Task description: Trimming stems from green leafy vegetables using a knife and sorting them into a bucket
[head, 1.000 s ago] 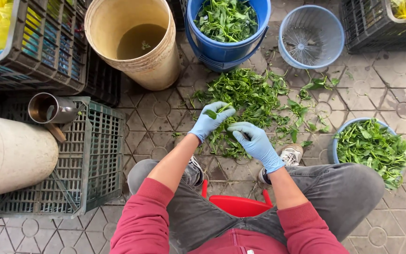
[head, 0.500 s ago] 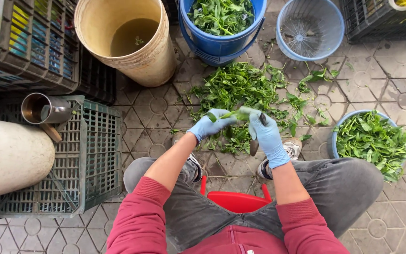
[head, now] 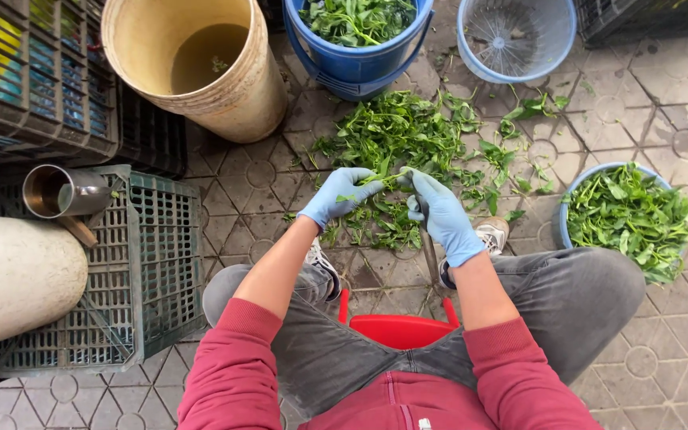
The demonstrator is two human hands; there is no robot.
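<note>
Blue bucket point(head: 357, 56) of greens sat top centre, tan bucket point(head: 201, 64) w/ murky water to its left, empty pale-blue basket point(head: 515, 36) top right, blue bowl point(head: 627, 219) of leaves at my right. Green crate point(head: 133, 263) on my left, metal cup point(head: 61, 191) on it. Loose leaf pile point(head: 408, 143) lay on the pavers in front of me. My left hand point(head: 340, 195) & right hand point(head: 439, 215), both in blue gloves, forearms angled inward, were pinched shut on one leafy sprig point(head: 380, 177) held betw. them, just above the pile.
</note>
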